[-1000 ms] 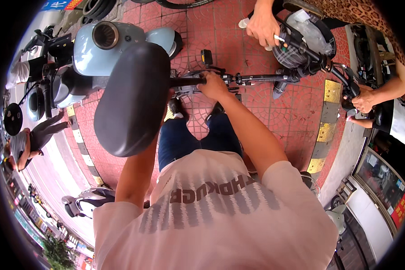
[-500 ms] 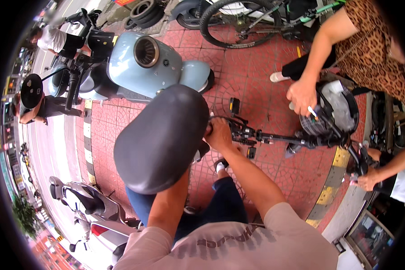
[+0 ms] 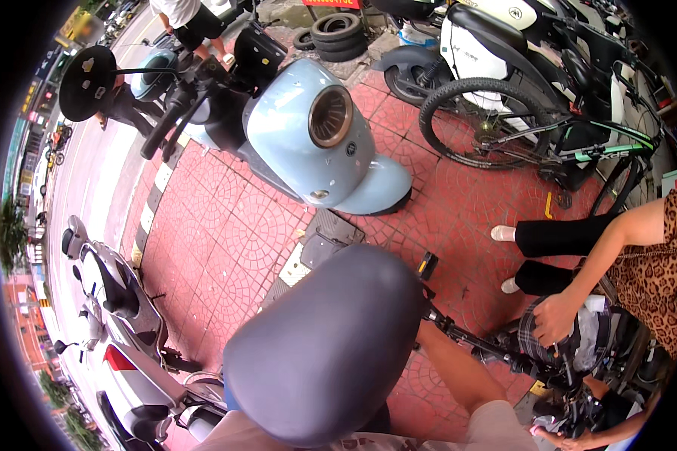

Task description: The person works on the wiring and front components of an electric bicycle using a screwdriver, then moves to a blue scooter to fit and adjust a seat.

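Note:
A large black bicycle saddle (image 3: pixel 323 346) is right in front of me and fills the lower middle of the view. My right forearm (image 3: pixel 462 372) reaches up to its right edge, where the saddle hides my fingers. My left hand is fully hidden behind the saddle. Beyond my right arm runs the dark bicycle frame (image 3: pixel 478 344), with a pedal (image 3: pixel 427 266) sticking out past the saddle. Toward the bicycle's front, a person in a leopard-print top has a hand (image 3: pixel 555 319) at the basket (image 3: pixel 530 331). Another person's hand (image 3: pixel 575 440) is near the handlebar at the lower right.
A light blue scooter (image 3: pixel 289 143) stands ahead on red paving. Far right of it lean a bicycle with a black wheel (image 3: pixel 436 143) and a white scooter (image 3: pixel 474 56). Stacked tires (image 3: pixel 338 37) lie at the back. More scooters (image 3: pixel 116 289) are parked on my left.
My view has shifted, so the surroundings sit lower and further right. The saddle now covers my left arm and right hand, which showed before. The person's hand stays by the basket.

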The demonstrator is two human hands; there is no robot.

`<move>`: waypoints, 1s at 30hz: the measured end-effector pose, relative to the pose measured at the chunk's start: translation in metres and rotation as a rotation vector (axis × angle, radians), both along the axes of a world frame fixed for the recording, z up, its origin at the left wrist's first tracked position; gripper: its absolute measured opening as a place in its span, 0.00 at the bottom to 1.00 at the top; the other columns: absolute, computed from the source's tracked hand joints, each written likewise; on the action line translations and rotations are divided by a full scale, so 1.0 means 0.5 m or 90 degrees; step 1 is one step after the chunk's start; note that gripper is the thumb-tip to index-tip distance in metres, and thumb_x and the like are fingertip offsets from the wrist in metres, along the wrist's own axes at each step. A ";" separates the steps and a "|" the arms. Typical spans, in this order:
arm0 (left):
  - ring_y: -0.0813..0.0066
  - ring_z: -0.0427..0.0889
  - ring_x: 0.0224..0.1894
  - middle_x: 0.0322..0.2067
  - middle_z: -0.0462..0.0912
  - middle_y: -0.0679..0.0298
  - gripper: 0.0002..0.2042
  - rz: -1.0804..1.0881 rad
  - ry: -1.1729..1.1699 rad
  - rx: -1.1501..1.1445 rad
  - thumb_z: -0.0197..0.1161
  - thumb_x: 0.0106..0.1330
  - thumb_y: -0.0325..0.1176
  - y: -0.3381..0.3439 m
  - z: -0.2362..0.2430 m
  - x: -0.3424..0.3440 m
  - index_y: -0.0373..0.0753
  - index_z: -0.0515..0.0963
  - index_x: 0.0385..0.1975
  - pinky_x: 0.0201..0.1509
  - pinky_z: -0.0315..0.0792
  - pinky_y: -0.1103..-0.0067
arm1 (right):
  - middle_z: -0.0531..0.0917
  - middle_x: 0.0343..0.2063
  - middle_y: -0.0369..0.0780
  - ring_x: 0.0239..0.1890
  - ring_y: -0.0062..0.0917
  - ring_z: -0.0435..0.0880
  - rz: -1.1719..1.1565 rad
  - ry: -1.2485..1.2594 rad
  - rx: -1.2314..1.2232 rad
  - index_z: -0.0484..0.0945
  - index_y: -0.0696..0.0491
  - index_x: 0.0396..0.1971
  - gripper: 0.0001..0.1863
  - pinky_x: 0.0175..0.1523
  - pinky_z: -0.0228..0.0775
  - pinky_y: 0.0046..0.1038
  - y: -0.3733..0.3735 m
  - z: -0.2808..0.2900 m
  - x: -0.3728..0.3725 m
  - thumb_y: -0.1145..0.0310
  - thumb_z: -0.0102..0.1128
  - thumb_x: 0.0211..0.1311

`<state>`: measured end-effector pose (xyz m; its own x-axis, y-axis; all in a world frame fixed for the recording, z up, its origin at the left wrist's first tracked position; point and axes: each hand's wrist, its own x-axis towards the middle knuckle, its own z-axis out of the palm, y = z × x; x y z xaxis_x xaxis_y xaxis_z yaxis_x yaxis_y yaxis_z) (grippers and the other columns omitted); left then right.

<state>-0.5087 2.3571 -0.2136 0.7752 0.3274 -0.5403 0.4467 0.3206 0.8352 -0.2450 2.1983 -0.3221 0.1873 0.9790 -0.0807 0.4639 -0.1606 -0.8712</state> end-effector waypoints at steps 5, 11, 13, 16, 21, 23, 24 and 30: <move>0.68 0.82 0.41 0.38 0.83 0.56 0.09 0.006 -0.033 -0.001 0.69 0.63 0.23 0.029 -0.026 0.050 0.33 0.77 0.40 0.55 0.77 0.68 | 0.86 0.45 0.47 0.48 0.45 0.84 0.205 0.213 0.050 0.83 0.53 0.47 0.20 0.53 0.76 0.40 0.015 0.029 0.086 0.61 0.70 0.56; 0.68 0.82 0.40 0.36 0.83 0.57 0.08 0.012 -0.130 0.023 0.69 0.63 0.23 0.009 -0.064 0.170 0.33 0.76 0.38 0.55 0.76 0.66 | 0.85 0.49 0.48 0.52 0.43 0.82 0.266 0.292 0.088 0.83 0.53 0.50 0.22 0.58 0.74 0.39 0.034 -0.015 0.085 0.60 0.70 0.57; 0.68 0.82 0.40 0.36 0.83 0.57 0.08 0.020 -0.153 0.027 0.68 0.62 0.23 0.002 -0.068 0.191 0.33 0.76 0.37 0.55 0.76 0.66 | 0.85 0.50 0.48 0.52 0.43 0.82 0.262 0.261 0.010 0.83 0.53 0.50 0.21 0.59 0.73 0.39 0.038 0.002 0.064 0.61 0.70 0.58; 0.67 0.81 0.39 0.35 0.83 0.57 0.07 -0.018 -0.217 0.014 0.68 0.62 0.23 0.002 -0.070 0.238 0.34 0.76 0.36 0.56 0.76 0.65 | 0.85 0.48 0.48 0.51 0.44 0.83 0.077 0.230 0.051 0.84 0.53 0.48 0.20 0.59 0.74 0.39 -0.019 -0.060 0.025 0.59 0.70 0.58; 0.67 0.81 0.38 0.34 0.83 0.57 0.07 -0.135 -0.329 0.012 0.68 0.62 0.22 -0.028 -0.091 0.344 0.34 0.76 0.35 0.56 0.76 0.64 | 0.86 0.44 0.48 0.48 0.45 0.84 -0.331 0.127 0.060 0.84 0.54 0.44 0.18 0.56 0.75 0.40 -0.009 -0.142 -0.053 0.59 0.70 0.58; 0.67 0.81 0.38 0.34 0.83 0.57 0.06 -0.148 -0.392 0.022 0.68 0.62 0.22 -0.023 -0.114 0.350 0.34 0.76 0.34 0.56 0.75 0.64 | 0.84 0.36 0.46 0.43 0.45 0.83 -0.428 0.102 0.024 0.81 0.52 0.35 0.14 0.49 0.72 0.41 -0.010 -0.089 -0.094 0.62 0.70 0.51; 0.67 0.81 0.38 0.34 0.82 0.57 0.06 -0.137 -0.426 0.039 0.68 0.62 0.22 -0.009 -0.121 0.344 0.34 0.76 0.34 0.56 0.75 0.64 | 0.83 0.32 0.45 0.40 0.45 0.83 -0.414 0.094 0.022 0.79 0.51 0.31 0.13 0.46 0.71 0.41 0.010 -0.042 -0.086 0.63 0.70 0.48; 0.67 0.79 0.34 0.29 0.79 0.57 0.08 -0.109 -0.396 0.025 0.64 0.65 0.24 -0.084 -0.032 0.366 0.36 0.71 0.27 0.56 0.74 0.59 | 0.76 0.25 0.37 0.36 0.40 0.79 -0.585 0.001 0.084 0.71 0.49 0.24 0.13 0.44 0.67 0.38 0.000 0.027 -0.094 0.69 0.68 0.39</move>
